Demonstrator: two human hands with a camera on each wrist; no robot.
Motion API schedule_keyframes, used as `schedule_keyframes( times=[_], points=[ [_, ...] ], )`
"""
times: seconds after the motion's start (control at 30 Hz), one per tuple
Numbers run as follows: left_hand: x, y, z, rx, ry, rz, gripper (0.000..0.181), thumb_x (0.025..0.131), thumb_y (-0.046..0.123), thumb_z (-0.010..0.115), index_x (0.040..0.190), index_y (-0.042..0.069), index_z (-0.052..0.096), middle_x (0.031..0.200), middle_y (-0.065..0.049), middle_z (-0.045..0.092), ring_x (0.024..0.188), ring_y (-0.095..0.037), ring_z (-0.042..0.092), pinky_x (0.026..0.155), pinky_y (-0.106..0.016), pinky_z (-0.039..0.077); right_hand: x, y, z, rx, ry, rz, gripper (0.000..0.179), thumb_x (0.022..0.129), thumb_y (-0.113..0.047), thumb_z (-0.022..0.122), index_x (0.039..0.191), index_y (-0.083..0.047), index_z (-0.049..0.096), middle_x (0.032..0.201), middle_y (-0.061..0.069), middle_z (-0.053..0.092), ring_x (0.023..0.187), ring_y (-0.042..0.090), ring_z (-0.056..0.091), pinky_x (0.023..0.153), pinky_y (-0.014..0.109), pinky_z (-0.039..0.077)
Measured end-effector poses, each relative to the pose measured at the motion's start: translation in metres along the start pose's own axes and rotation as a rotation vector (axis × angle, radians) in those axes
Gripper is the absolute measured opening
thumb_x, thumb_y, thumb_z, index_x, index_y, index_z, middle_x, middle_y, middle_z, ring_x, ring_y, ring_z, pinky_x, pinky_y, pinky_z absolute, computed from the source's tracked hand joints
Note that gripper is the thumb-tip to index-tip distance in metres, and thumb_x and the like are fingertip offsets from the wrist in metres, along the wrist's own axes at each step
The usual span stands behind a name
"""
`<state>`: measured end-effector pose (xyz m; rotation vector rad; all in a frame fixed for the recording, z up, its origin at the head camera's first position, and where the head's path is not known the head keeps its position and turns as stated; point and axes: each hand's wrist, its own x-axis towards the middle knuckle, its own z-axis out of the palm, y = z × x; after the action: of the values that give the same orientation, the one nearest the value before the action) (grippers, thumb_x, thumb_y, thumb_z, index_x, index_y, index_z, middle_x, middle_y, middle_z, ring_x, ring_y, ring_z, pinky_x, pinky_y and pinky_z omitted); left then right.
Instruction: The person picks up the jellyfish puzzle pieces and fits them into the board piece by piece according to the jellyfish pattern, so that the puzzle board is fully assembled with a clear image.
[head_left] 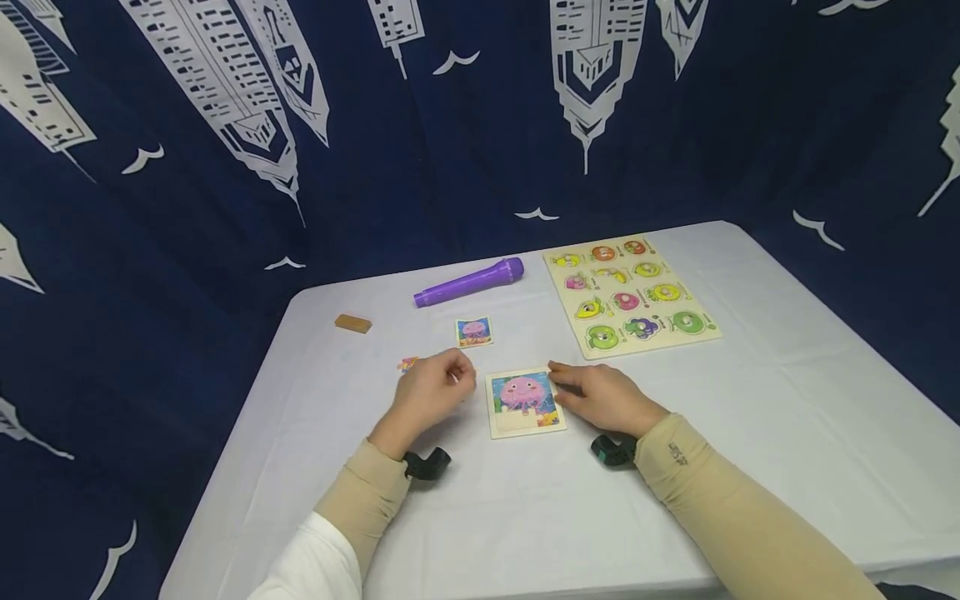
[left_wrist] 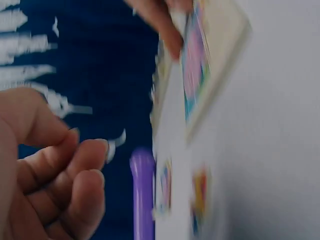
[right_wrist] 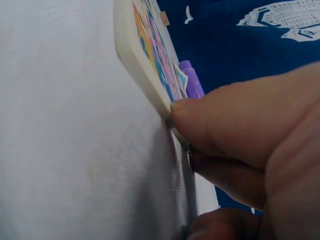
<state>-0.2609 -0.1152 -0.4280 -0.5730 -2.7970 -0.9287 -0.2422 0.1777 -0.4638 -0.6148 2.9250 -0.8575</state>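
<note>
A square jigsaw board [head_left: 517,425] with a pink jellyfish picture lies in front of me, a bare patch showing along its lower left. My right hand [head_left: 607,398] holds the board at its right edge, and the right wrist view shows the thumb [right_wrist: 200,117] pressed on the rim. To the left of the board is my left hand [head_left: 435,387], fingers loosely curled and thumb tip near the index finger. Nothing shows between those fingertips in the left wrist view. Just beyond the left hand are colourful jigsaw pieces [head_left: 407,364], partly hidden by it.
A small jellyfish picture card [head_left: 473,332] lies behind the board. Farther back is a purple toy microphone [head_left: 468,283], with a brown wooden block [head_left: 353,323] at left. A fruit puzzle board [head_left: 637,300] occupies the back right of the white-covered table [head_left: 810,400].
</note>
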Motion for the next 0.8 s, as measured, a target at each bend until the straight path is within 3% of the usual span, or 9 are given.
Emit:
schedule_keyframes(
  times=[0.07,0.17,0.33,0.4,0.47,0.53,0.6,0.7,0.8],
  points=[
    [-0.004,-0.020,-0.010,-0.016,0.058,-0.089,0.007,0.091,0.023,0.060,0.086,0.022,0.065,0.068,0.006,0.059,0.060,-0.013,0.052,0.058,-0.031,0.040,0.000,-0.002,0.000,0.002,-0.005,0.001,0.044,0.101,-0.025,0.066,0.141,-0.006,0.062,0.155,0.007,0.052,0.143,0.032,0.048,0.114,0.054,0.040],
    [-0.009,-0.046,-0.014,-0.022,0.081,-0.193,0.012,0.092,0.023,0.056,0.082,0.019,0.060,0.069,0.003,0.057,0.059,-0.015,0.047,0.054,-0.030,0.035,0.001,-0.003,0.000,0.005,-0.001,0.003,0.044,0.100,-0.025,0.066,0.140,-0.006,0.063,0.155,0.007,0.052,0.143,0.032,0.047,0.114,0.054,0.040],
    [-0.009,-0.067,-0.010,0.048,0.025,-0.223,0.019,0.092,0.027,0.051,0.076,0.018,0.053,0.074,0.000,0.061,0.057,-0.014,0.043,0.051,-0.028,0.030,0.003,-0.001,0.004,0.019,0.007,0.004,0.043,0.100,-0.024,0.067,0.140,-0.007,0.063,0.154,0.006,0.052,0.143,0.032,0.048,0.114,0.054,0.040],
    [-0.009,-0.068,-0.013,0.060,0.080,-0.255,0.024,0.094,0.030,0.050,0.074,0.018,0.055,0.073,-0.004,0.062,0.056,-0.016,0.044,0.049,-0.030,0.030,0.003,-0.001,0.004,0.025,-0.002,0.006,0.044,0.101,-0.024,0.066,0.141,-0.007,0.063,0.155,0.005,0.051,0.144,0.032,0.047,0.114,0.054,0.039],
    [-0.008,-0.070,-0.019,0.070,0.191,-0.309,0.031,0.098,0.033,0.051,0.075,0.016,0.060,0.078,-0.007,0.067,0.057,-0.020,0.049,0.050,-0.032,0.033,0.002,0.000,0.004,0.028,-0.005,0.011,0.044,0.101,-0.025,0.066,0.141,-0.008,0.062,0.155,0.006,0.051,0.144,0.032,0.046,0.115,0.054,0.039],
    [-0.007,-0.075,-0.024,0.056,0.305,-0.350,0.031,0.101,0.034,0.053,0.084,0.014,0.068,0.088,-0.007,0.071,0.065,-0.023,0.057,0.054,-0.035,0.039,0.002,-0.001,0.003,0.029,0.001,0.022,0.044,0.101,-0.025,0.066,0.141,-0.008,0.062,0.155,0.006,0.051,0.145,0.032,0.046,0.115,0.054,0.039],
    [-0.006,-0.082,-0.027,0.049,0.357,-0.374,0.027,0.103,0.032,0.055,0.100,0.012,0.073,0.093,-0.010,0.071,0.077,-0.026,0.064,0.062,-0.039,0.045,0.001,-0.002,0.002,0.026,0.006,0.030,0.044,0.100,-0.024,0.066,0.141,-0.007,0.062,0.155,0.006,0.051,0.145,0.033,0.046,0.115,0.054,0.038],
    [-0.004,-0.094,-0.026,0.063,0.304,-0.394,0.031,0.102,0.029,0.059,0.125,0.013,0.071,0.109,-0.009,0.071,0.091,-0.027,0.067,0.074,-0.042,0.050,0.001,-0.002,0.001,0.026,-0.002,0.033,0.045,0.101,-0.024,0.066,0.142,-0.007,0.061,0.156,0.007,0.051,0.145,0.032,0.045,0.115,0.054,0.038],
    [0.000,-0.102,-0.022,0.100,0.218,-0.368,0.040,0.101,0.030,0.062,0.137,0.016,0.066,0.117,-0.008,0.070,0.095,-0.025,0.066,0.078,-0.042,0.050,0.000,-0.002,0.000,0.027,-0.005,0.028,0.045,0.101,-0.025,0.066,0.142,-0.008,0.061,0.156,0.006,0.050,0.145,0.032,0.045,0.115,0.054,0.038]
  ],
)
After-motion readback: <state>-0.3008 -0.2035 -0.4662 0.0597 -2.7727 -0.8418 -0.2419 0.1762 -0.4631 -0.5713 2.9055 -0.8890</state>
